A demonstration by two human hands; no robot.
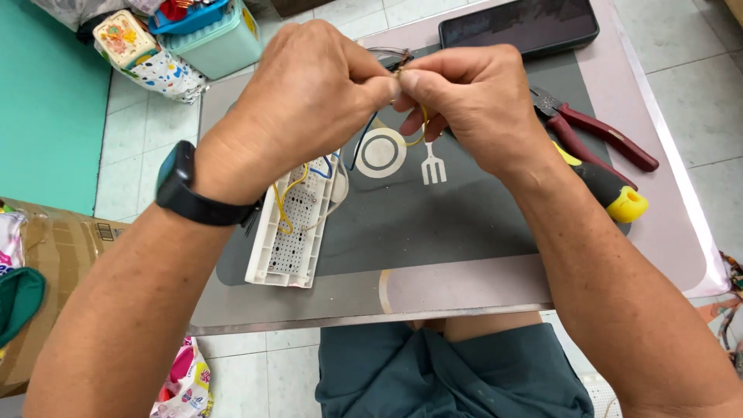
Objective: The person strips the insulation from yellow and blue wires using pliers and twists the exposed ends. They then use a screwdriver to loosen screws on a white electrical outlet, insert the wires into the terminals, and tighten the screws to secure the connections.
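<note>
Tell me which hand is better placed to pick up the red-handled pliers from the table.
The right hand, probably. The red-handled pliers lie just beside its wrist on the table's right side. The left hand is farther away, above the white breadboard. Both hands pinch the yellow wire.

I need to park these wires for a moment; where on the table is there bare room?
The grey mat is bare between the white perforated box and the yellow-tipped tool, below the fork print. The pink strip along the near edge is bare too. It is crowded right of the right hand, by the red pliers, and at the far edge by the phone.
</note>
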